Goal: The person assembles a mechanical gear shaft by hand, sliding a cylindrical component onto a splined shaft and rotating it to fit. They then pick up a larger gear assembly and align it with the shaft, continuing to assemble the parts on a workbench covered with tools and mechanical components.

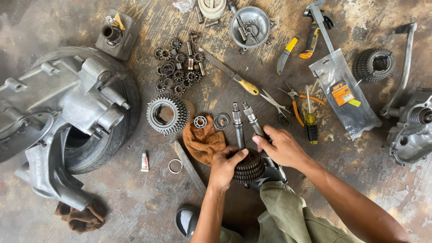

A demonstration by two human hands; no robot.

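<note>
Gear cluster (pixel 249 167) pinched in the left grip (pixel 223 167), right grip (pixel 281 146) clasping a splined shaft (pixel 253 121), over stained concrete floor (pixel 135 193).

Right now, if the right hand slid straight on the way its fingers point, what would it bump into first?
The right hand points up-left, fingertips already on a splined shaft. Just beyond stands the second shaft; farther on, probably the ring.

Soft, even daylight is filling the scene; focus is holding sharp throughout

Shadows are falling short and faint beneath objects; the metal casing (pixel 67 103) at nine o'clock is glinting mildly; straight edges are bowing slightly toward the corners; the hands are showing no motion blur.
</note>
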